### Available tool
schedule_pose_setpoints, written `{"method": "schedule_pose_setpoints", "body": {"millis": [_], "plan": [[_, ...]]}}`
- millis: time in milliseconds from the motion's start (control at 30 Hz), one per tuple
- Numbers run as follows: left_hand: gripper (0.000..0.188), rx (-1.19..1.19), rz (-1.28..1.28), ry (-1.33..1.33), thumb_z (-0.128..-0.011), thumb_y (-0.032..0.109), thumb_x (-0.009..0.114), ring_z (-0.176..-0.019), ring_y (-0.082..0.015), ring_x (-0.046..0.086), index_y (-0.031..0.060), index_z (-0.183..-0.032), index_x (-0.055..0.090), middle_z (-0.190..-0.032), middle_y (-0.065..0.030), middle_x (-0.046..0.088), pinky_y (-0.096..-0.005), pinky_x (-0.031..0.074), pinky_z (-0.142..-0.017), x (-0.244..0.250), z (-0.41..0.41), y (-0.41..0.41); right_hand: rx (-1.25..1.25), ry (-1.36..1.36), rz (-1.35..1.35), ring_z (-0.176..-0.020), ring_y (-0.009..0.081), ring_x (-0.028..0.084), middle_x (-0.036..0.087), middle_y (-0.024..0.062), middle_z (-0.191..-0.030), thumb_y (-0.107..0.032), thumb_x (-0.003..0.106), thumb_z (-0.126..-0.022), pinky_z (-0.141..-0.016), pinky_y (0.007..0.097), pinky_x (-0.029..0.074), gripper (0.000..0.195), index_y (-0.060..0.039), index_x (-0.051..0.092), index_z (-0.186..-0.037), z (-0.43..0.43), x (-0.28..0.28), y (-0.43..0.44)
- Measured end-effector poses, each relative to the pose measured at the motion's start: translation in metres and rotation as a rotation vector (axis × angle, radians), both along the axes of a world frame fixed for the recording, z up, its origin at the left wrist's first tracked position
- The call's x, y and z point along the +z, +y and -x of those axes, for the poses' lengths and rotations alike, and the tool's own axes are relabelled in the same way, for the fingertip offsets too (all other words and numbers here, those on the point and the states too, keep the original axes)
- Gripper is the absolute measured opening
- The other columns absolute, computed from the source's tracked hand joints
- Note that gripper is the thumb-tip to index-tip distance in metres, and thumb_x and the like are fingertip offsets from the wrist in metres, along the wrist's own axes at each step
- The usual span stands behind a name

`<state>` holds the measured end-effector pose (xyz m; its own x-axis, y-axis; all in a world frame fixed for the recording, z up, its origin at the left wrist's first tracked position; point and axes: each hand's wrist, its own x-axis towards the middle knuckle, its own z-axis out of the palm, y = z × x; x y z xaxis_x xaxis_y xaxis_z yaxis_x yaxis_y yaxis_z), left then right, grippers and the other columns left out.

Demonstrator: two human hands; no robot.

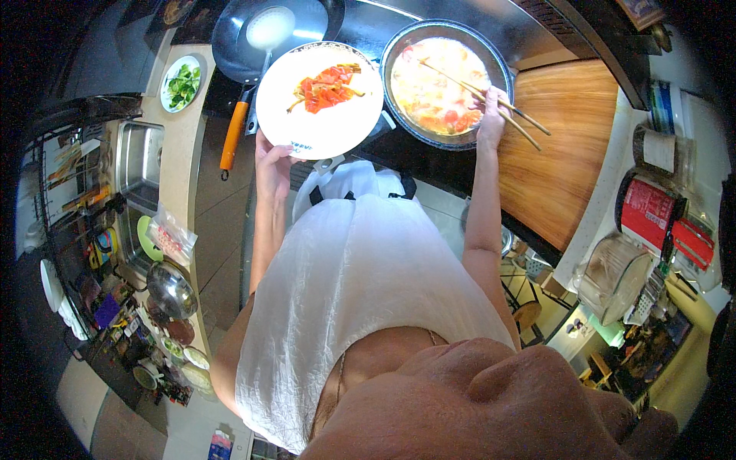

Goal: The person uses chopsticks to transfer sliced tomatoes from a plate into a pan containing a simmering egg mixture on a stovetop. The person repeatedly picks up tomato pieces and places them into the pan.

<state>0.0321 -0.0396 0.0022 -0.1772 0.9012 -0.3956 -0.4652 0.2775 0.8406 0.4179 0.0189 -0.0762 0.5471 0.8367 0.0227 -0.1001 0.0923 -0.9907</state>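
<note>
My left hand (274, 164) holds a white plate (322, 135) by its near rim. Limp red pieces (330, 92), which look like tomato skins, lie on the plate. In my right hand (492, 118) is a pair of wooden chopsticks (460, 82), their tips over the near-white, bubbling contents of a dark round pot (389, 109). Red and orange pieces (460, 121) show in the liquid. The plate is just left of the pot, near its rim. Behind the plate, a wok (233, 52) with an orange handle (234, 135) holds a perforated metal skimmer (270, 29).
A wooden board (560, 144) lies right of the pot. On the left counter stand a white dish of green leaves (183, 83), a sink (141, 152), a plastic bag (172, 236) and a shiny metal lid or bowl (172, 290). Containers line the right side.
</note>
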Motion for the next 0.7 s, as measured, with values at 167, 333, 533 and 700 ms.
{"method": "schedule_pose_setpoints", "body": {"millis": [167,333,533,700], "plan": [[0.066,-0.037,-0.012,-0.018,-0.06,0.0,0.057,-0.093,-0.0215,0.06,0.0009,-0.122,0.036,-0.107,-0.0135,0.051,-0.0344,0.059,-0.069,0.002,0.001,0.0,0.044,0.001,0.08,-0.06,0.0122,0.06,0.06,0.0076,-0.072,-0.019,0.052,-0.091,-0.048,0.0243,0.053,0.021,0.0006,0.058,-0.086,0.019,-0.004,0.012],[0.064,-0.04,-0.024,-0.033,-0.061,-0.001,0.056,-0.092,-0.0222,0.061,0.0009,-0.121,0.036,-0.107,-0.0135,0.051,-0.0346,0.059,-0.068,0.004,0.003,-0.002,0.029,-0.043,0.001,-0.059,0.0131,0.059,0.058,0.0081,-0.071,-0.023,0.05,-0.093,-0.045,0.0247,0.05,0.026,0.001,0.058,-0.086,0.024,-0.013,0.029],[0.064,-0.032,-0.017,-0.016,-0.061,-0.001,0.056,-0.091,-0.0225,0.061,0.0004,-0.122,0.036,-0.106,-0.0141,0.051,-0.0336,0.059,-0.066,0.001,0.007,-0.006,-0.149,0.112,0.013,-0.053,0.0148,0.058,0.057,0.0102,-0.069,-0.028,0.046,-0.094,-0.041,0.0245,0.049,0.03,-0.0004,0.053,-0.082,0.024,-0.016,0.041],[0.065,-0.028,-0.036,-0.037,-0.061,-0.002,0.056,-0.089,-0.0223,0.062,0.0004,-0.123,0.034,-0.106,-0.0147,0.051,-0.0312,0.06,-0.064,0.004,0.007,-0.007,-0.241,0.346,0.014,-0.053,0.0208,0.059,0.058,0.0148,-0.07,-0.032,0.048,-0.092,-0.041,0.0247,0.048,0.034,0.0016,0.049,-0.086,0.018,-0.02,0.039]]}}
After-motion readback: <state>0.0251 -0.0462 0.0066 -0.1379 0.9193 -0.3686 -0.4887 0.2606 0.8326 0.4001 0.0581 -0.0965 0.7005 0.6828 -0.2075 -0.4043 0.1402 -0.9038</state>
